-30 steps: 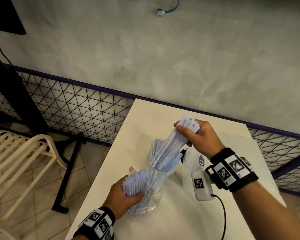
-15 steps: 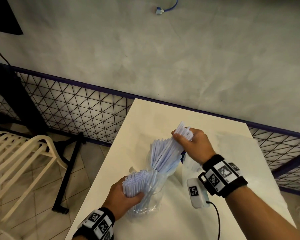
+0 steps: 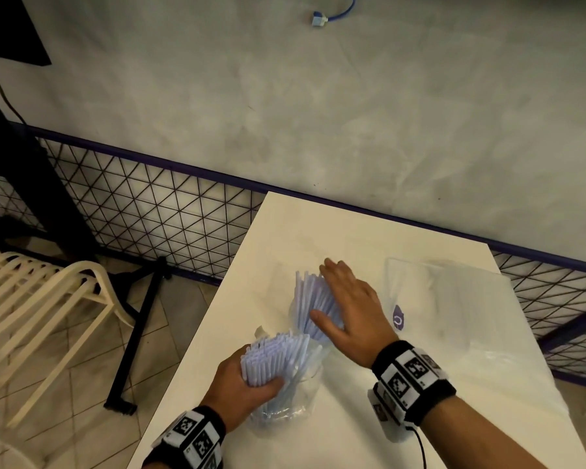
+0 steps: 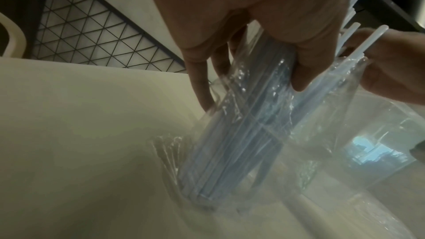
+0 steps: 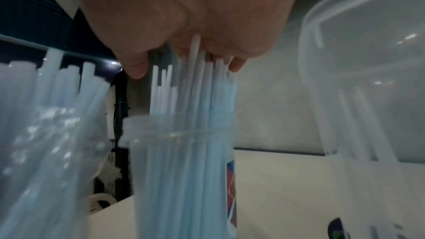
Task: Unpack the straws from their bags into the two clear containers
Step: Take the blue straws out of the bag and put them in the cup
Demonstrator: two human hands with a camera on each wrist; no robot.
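On the white table (image 3: 318, 231) my left hand (image 3: 251, 377) grips a bundle of pale blue straws (image 3: 274, 357) still inside their clear bag (image 3: 285, 407); the left wrist view shows the fingers (image 4: 299, 72) curled round the bag (image 4: 253, 115). Just behind it more straws (image 3: 310, 296) stand in a clear container (image 5: 184, 170). My right hand (image 3: 339, 299) lies flat on their tops with straight fingers, palm down. A second clear container (image 3: 400, 316) with a purple mark stands to the right; it also shows in the right wrist view (image 5: 368, 61).
A flat clear plastic bag (image 3: 454, 292) lies on the table's right side. The table's left edge (image 3: 197, 340) runs close beside my left hand. A cream slatted chair (image 3: 31, 299) and a black stand (image 3: 132, 350) are on the floor to the left, a wire mesh fence (image 3: 149, 204) behind.
My right hand came down with its bundle of straws, which now stands in the container. It let go and now lies flat on the straw tops. The left hand kept its grip.
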